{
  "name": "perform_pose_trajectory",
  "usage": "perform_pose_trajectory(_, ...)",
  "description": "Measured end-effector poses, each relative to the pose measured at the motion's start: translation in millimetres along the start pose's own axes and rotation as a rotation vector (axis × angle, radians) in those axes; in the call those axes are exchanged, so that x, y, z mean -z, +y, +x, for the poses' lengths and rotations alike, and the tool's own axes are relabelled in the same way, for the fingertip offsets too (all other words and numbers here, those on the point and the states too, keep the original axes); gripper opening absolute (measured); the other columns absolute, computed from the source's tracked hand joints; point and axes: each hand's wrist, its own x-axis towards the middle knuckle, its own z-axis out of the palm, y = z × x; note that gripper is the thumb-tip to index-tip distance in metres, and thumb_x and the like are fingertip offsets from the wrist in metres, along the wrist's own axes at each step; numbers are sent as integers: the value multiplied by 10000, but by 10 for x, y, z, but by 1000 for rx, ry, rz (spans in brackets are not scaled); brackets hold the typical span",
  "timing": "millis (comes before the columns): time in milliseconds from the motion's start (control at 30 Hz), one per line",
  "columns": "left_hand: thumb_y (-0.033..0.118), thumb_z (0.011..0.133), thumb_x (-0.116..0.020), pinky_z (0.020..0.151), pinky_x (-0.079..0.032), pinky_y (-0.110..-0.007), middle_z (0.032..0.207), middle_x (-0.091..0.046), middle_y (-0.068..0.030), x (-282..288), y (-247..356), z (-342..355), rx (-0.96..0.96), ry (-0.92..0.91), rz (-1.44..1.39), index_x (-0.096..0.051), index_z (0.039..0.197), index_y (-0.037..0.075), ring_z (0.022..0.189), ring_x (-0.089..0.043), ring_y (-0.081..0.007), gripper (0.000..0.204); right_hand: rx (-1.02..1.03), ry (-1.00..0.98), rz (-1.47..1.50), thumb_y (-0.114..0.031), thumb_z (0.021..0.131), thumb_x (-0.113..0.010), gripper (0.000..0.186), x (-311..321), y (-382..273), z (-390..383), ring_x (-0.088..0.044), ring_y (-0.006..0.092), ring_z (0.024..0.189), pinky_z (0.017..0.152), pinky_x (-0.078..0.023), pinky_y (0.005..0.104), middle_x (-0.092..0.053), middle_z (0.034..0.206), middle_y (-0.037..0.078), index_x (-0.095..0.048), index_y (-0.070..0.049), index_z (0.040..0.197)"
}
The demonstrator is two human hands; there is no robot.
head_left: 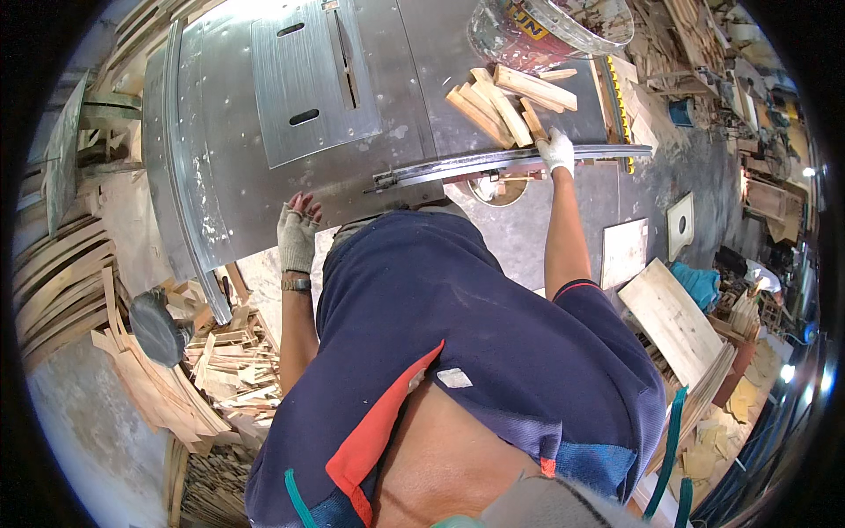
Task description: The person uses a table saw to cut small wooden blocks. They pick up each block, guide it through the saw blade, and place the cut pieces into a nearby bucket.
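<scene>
My left hand (pixel 298 227), in a grey fingerless glove with a watch at the wrist, has its fingers apart at the near edge of the steel table top (pixel 220 158), holding nothing. My right hand (pixel 557 151), in a white glove, is closed on a short wooden piece (pixel 532 117), just over a long metal rail (pixel 458 167) along the table's front. A loose bunch of several wooden sticks (pixel 506 114) lies beside it on the table. A slotted plate (pixel 312 88) is set into the top.
A paint-stained bucket (pixel 537 40) stands at the table's back right. Stacked curved boards (pixel 62 273) and offcuts (pixel 229 361) fill the left. A round metal opening (pixel 497 189) shows below the rail. Boards (pixel 673 321) lean at right, near blue cloth (pixel 698 283).
</scene>
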Motion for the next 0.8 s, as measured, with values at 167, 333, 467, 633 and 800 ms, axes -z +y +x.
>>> perform_pose_trajectory(167,189,1119,-612,873,-610,-390,1274,-702,-165,71,-204,56,47,-43,-68,-599,1392,17,1032,-718,-278,323,-73,96,301,-271,887,-750,403,-221,652,253,-680,148,723,649,-541,331,-742,877,105,-734,40,1143)
perform_pose_trajectory(333,203,1122,-607,882,-607,-396,1290,-695,-170,186,-213,68,-2,-31,-63,-581,1418,17,1049,-713,-278,351,-86,66,498,-232,902,-724,378,171,101,245,-600,128,652,602,-483,309,-695,799,48,-755,47,1155)
perform_pose_trajectory(467,234,1120,-610,902,-591,-358,1302,-692,-155,197,-189,-59,-110,28,107,-568,1432,7,1080,-705,-252,388,30,18,568,-255,891,-736,405,405,-800,-148,-723,196,818,773,-556,346,-775,905,139,-766,34,1173)
perform_pose_trajectory(633,205,1016,-746,922,-583,-330,1264,-722,-155,-260,-103,55,-330,-59,610,-625,1381,-23,1031,-719,-208,447,598,-72,273,-274,863,-763,327,-234,-2122,-498,-714,390,981,893,-561,485,-730,1031,197,-768,-85,1129)
perform_pose_trajectory(800,340,856,-872,1061,-537,-479,1389,-652,-171,-578,-42,440,-752,-118,1460,-602,1465,107,1219,-645,-372,705,722,-272,224,-258,889,-689,315,-616,-2949,-751,-677,423,1110,975,-547,506,-664,1238,188,-739,-138,1176)
